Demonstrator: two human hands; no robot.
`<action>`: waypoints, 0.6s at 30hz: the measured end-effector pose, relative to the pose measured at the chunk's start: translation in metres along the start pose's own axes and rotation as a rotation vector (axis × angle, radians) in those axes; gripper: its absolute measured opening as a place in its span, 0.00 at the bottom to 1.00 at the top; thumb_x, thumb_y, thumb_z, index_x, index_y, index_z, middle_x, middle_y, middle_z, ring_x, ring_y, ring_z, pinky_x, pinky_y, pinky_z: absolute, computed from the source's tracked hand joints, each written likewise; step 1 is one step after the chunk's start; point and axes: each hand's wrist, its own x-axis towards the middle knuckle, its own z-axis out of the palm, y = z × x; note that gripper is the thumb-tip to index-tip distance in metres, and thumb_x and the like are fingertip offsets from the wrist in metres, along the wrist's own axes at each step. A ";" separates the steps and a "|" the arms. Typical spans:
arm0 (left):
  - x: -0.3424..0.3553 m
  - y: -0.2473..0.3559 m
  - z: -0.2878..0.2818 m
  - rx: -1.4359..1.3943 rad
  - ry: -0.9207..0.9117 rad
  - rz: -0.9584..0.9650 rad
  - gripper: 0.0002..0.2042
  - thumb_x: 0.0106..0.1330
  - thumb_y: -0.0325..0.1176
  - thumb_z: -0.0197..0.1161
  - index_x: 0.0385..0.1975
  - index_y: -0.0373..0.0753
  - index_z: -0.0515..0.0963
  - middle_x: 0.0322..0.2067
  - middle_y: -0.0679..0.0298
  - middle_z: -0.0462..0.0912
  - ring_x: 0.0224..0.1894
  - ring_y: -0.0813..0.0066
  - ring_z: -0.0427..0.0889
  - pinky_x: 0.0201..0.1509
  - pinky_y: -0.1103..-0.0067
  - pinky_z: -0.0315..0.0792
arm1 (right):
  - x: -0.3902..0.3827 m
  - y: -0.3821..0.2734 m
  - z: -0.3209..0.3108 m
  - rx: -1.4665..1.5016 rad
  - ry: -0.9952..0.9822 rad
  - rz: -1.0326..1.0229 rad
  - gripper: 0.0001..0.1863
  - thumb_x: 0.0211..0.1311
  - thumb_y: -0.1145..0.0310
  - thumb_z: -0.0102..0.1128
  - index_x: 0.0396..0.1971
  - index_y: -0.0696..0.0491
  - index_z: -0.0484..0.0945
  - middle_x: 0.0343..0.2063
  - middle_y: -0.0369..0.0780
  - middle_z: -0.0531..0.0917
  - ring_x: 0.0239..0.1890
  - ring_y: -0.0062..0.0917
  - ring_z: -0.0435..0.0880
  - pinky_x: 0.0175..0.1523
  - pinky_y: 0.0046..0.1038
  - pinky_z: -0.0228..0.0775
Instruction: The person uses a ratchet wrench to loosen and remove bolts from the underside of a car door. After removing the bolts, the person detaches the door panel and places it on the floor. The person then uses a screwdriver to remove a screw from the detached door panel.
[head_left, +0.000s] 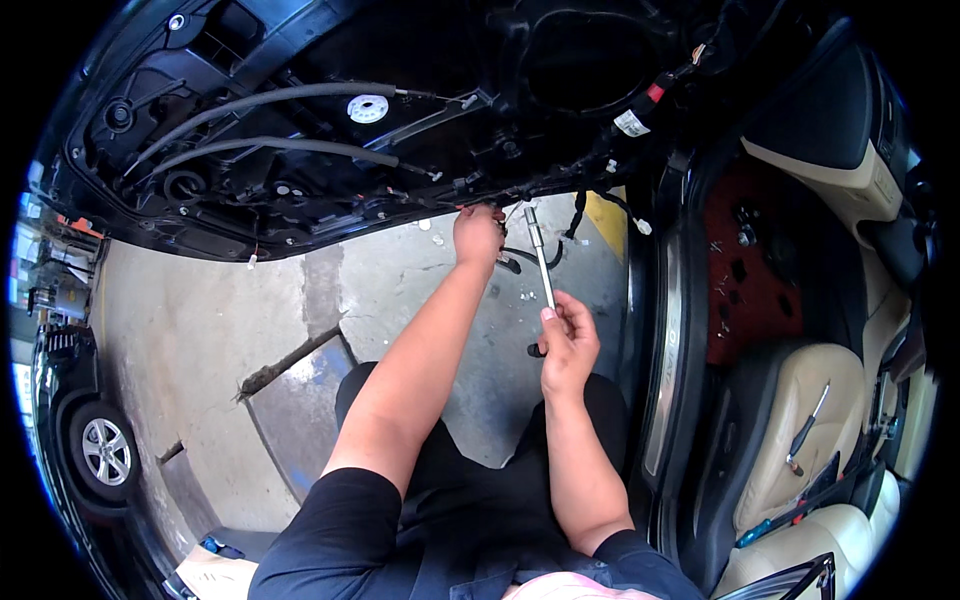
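My right hand point(570, 342) is closed around a socket wrench point(544, 268). Its long silver shaft points up and away, with the thicker socket end close to the lower edge of the opened car door point(330, 205). A dark end of the tool pokes out below my fingers. My left hand point(478, 236) is at that same door edge, its fingers curled in beside dark wiring point(508, 262); what they grip, if anything, is hidden. The door's inner trim is off, baring two sleeved cables point(270, 95) and a white round plastic part point(368, 108).
A connector point(642, 227) hangs on a loose wire right of the wrench. Small loose parts lie on the red car floor point(728, 290). A screwdriver point(808, 430) rests on the beige seat point(775, 480). The door sill point(662, 370) runs along my right; another car's wheel point(105, 450) is far left.
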 end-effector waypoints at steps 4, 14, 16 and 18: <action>-0.005 0.006 -0.003 -0.252 -0.158 -0.129 0.04 0.67 0.26 0.55 0.39 0.37 0.74 0.34 0.59 0.81 0.26 0.77 0.69 0.29 0.78 0.67 | -0.005 -0.005 -0.003 0.057 -0.037 -0.014 0.14 0.69 0.77 0.63 0.53 0.60 0.81 0.33 0.34 0.78 0.23 0.12 0.71 0.25 0.19 0.63; -0.047 0.031 -0.081 0.037 -0.171 -0.197 0.18 0.76 0.45 0.53 0.48 0.36 0.81 0.31 0.71 0.75 0.32 0.77 0.70 0.39 0.75 0.68 | -0.017 0.017 0.015 0.143 -0.312 0.157 0.16 0.71 0.75 0.58 0.55 0.62 0.81 0.29 0.35 0.78 0.22 0.15 0.72 0.24 0.20 0.63; -0.068 0.048 -0.100 0.000 -0.225 -0.170 0.20 0.80 0.47 0.51 0.49 0.35 0.81 0.31 0.71 0.74 0.31 0.77 0.70 0.38 0.75 0.68 | -0.021 0.026 0.035 0.161 -0.320 0.269 0.16 0.72 0.75 0.58 0.56 0.63 0.81 0.25 0.32 0.77 0.20 0.13 0.70 0.23 0.19 0.62; -0.074 0.059 -0.114 0.001 -0.184 -0.083 0.21 0.82 0.47 0.48 0.49 0.35 0.81 0.31 0.71 0.74 0.31 0.79 0.69 0.38 0.76 0.68 | -0.026 0.034 0.055 0.180 -0.334 0.331 0.16 0.72 0.74 0.58 0.55 0.63 0.82 0.24 0.31 0.76 0.19 0.13 0.70 0.23 0.18 0.61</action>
